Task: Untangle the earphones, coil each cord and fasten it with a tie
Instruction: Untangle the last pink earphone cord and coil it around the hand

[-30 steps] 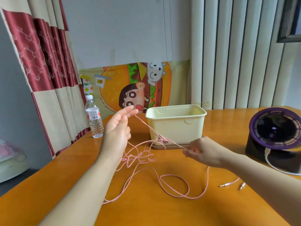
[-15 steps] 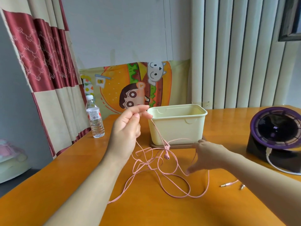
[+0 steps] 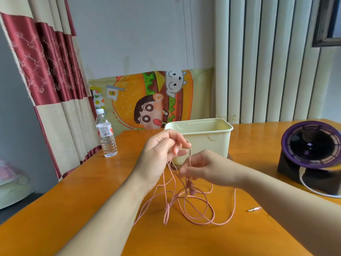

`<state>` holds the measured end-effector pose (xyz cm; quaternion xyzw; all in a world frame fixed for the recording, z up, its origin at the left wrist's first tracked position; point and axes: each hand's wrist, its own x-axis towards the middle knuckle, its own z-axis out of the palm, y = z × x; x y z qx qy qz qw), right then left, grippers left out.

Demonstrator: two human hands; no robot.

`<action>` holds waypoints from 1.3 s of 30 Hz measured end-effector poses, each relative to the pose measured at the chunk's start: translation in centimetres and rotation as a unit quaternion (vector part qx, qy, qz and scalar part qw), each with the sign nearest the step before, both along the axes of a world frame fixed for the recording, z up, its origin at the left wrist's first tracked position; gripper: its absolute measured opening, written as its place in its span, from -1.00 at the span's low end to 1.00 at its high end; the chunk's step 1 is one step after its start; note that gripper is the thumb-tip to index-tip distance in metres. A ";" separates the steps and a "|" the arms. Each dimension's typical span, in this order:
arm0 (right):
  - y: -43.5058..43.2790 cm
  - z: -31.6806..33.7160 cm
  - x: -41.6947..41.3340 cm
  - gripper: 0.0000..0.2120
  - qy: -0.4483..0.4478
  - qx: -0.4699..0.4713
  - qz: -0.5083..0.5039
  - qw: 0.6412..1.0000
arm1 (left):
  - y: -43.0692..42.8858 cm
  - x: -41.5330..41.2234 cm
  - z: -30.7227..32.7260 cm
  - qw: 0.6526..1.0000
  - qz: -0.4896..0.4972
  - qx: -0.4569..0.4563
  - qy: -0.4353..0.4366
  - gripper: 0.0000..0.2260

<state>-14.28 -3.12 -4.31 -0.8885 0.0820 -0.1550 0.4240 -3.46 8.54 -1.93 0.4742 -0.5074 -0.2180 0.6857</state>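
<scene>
Two hands meet above an orange wooden table (image 3: 73,200), with pink earphones (image 3: 184,204) hanging tangled from them, the loops trailing on the wood. Left hand (image 3: 158,156) pinches the cord up high; right hand (image 3: 203,169) closes its fingertips on strands just below (blurred). Farther back stand a cream tub (image 3: 208,139), water bottle (image 3: 106,133), purple fan (image 3: 311,150), then curtains (image 3: 46,71).

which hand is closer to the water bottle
Left. The left hand is raised just right of the water bottle; the right hand is farther right, beyond it.
</scene>
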 end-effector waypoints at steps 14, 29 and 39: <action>-6.4 -1.6 -1.4 -0.81 -0.146 0.359 -0.304 0.871 | 2.3 4.0 -1.0 0.989 0.062 0.013 0.132 -0.80; -2.7 1.8 -2.0 -0.77 0.052 0.296 0.028 0.953 | 1.3 2.3 -1.2 0.987 -0.066 0.083 0.118 -0.63; -2.9 5.6 -0.9 -0.63 -0.209 0.357 -0.069 0.908 | 0.6 2.3 -3.3 0.985 0.021 0.133 -0.111 -0.47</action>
